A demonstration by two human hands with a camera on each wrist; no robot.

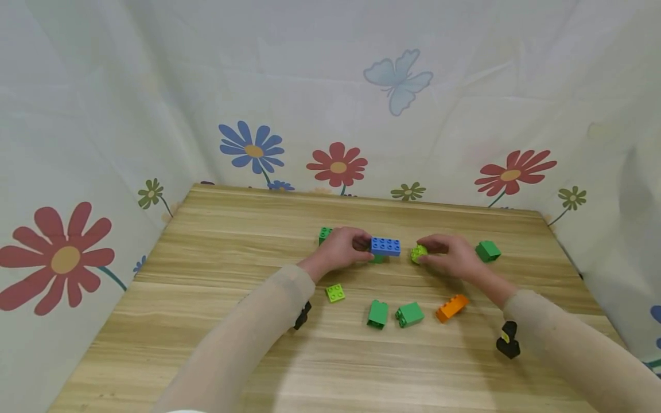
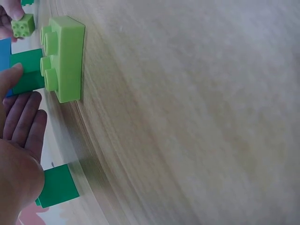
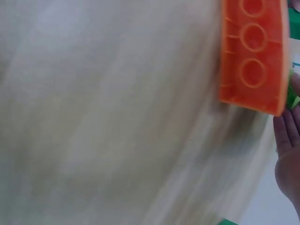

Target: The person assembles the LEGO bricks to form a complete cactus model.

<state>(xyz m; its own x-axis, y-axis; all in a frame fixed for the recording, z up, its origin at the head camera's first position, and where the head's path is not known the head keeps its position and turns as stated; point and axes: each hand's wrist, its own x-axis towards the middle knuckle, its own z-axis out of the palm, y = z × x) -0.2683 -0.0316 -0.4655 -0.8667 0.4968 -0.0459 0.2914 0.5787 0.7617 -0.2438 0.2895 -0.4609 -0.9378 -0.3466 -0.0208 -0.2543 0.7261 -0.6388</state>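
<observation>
My left hand (image 1: 343,248) pinches a green building brick (image 2: 29,70) between thumb and fingers. A long blue building brick (image 1: 385,246) sits on top of that green one, studs up. To the right, my right hand (image 1: 450,256) holds a small lime building brick (image 1: 419,254) at its fingertips, with the studs turned toward the head camera. A short gap separates the lime brick from the blue one. In the right wrist view, an orange brick (image 3: 253,56) partly hides the right hand's grip.
Nearer the front lie a flat lime brick (image 1: 335,293), two green bricks (image 1: 377,314) and the orange brick (image 1: 451,308). Another green brick (image 1: 488,251) is beyond the right wrist. One more green brick (image 1: 325,234) shows behind the left hand. A floral curtain (image 1: 310,86) surrounds the wooden table (image 1: 232,229).
</observation>
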